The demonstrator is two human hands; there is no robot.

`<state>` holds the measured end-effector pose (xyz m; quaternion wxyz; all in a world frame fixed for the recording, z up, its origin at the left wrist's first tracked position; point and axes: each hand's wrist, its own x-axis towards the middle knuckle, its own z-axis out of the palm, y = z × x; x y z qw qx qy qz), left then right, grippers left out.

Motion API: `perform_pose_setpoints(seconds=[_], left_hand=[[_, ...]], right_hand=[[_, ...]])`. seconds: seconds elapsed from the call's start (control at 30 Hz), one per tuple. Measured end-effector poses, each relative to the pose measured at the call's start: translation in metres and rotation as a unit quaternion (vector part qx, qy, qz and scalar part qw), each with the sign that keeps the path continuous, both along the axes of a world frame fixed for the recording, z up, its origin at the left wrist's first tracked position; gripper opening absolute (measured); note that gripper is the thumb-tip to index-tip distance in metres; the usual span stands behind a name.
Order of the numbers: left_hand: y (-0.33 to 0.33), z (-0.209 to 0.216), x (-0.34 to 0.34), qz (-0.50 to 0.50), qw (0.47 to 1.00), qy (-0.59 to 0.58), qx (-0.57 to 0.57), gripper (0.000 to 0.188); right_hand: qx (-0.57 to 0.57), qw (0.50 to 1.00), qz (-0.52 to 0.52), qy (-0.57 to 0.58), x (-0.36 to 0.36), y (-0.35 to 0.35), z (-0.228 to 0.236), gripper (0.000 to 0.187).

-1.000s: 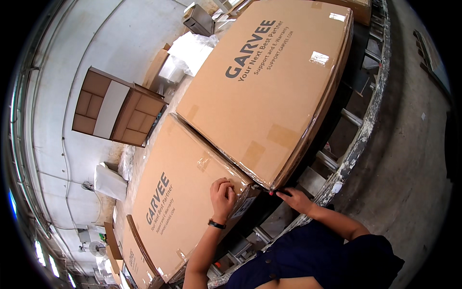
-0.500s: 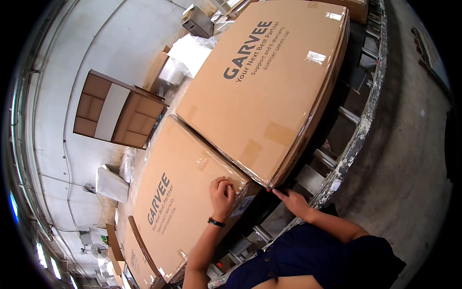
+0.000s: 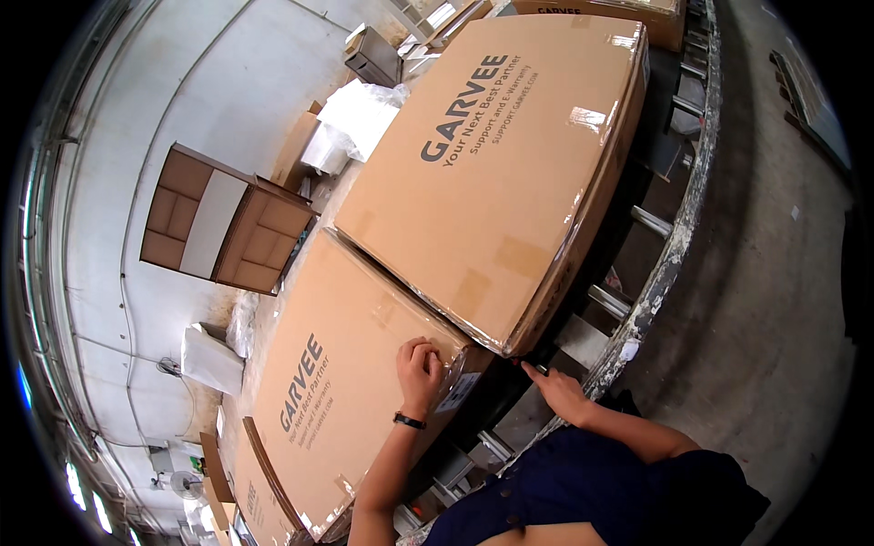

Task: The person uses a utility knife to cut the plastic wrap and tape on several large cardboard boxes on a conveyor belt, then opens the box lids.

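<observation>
Two large flat brown cardboard boxes lie end to end on a roller conveyor, a narrow dark gap between them. My left hand (image 3: pixel 420 369), fingers curled, rests on top of the nearer box (image 3: pixel 364 328) beside its taped corner; whatever may be under the fingers is hidden. Close to the near corner of the farther box (image 3: pixel 482 218), my right hand (image 3: pixel 557 389) is closed round a small dark tool (image 3: pixel 542 369), its index finger pointing at the corner. A bit of red shows by that fingertip. The tool is too small to name surely. Clear tape shines along both boxes' edges.
The conveyor's worn metal rail (image 3: pixel 669 273) and rollers (image 3: pixel 653 221) run along my right side, with concrete floor (image 3: pixel 746 300) beyond. Another brown box (image 3: pixel 665 23) stands at the far end. Left of the line are a brown cabinet-like panel (image 3: pixel 228 214) and white foam pieces (image 3: pixel 360 114).
My right hand has shifted slightly right and down, away from the box corner, and the dark tool shows more. My left hand stays in place. The view has tilted a little.
</observation>
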<state>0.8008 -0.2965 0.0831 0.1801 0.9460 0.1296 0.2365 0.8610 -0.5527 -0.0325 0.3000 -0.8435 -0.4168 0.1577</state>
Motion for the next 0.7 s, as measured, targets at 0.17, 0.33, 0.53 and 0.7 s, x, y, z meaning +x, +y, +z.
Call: perform_pose_setpoints(seconds=[0.17, 0.33, 0.53, 0.7], left_hand=[[-0.013, 0.016, 0.000, -0.057, 0.996, 0.065, 0.037, 0.026], [-0.018, 0.020, 0.008, -0.066, 0.961, 0.260, 0.065, 0.063], [0.012, 0.038, 0.026, -0.141, 0.924, 0.354, 0.026, 0.066], [0.014, 0.028, 0.012, -0.085, 0.963, 0.255, -0.009, 0.072]], right_hand=[[0.004, 1.000, -0.021, -0.010, -0.003, 0.002, 0.012, 0.059], [-0.031, 0.999, 0.007, 0.024, 0.006, 0.000, 0.016, 0.055], [-0.053, 0.993, 0.077, 0.071, 0.024, -0.041, 0.045, 0.055], [-0.022, 0.966, 0.150, 0.208, 0.070, -0.053, 0.126, 0.052]])
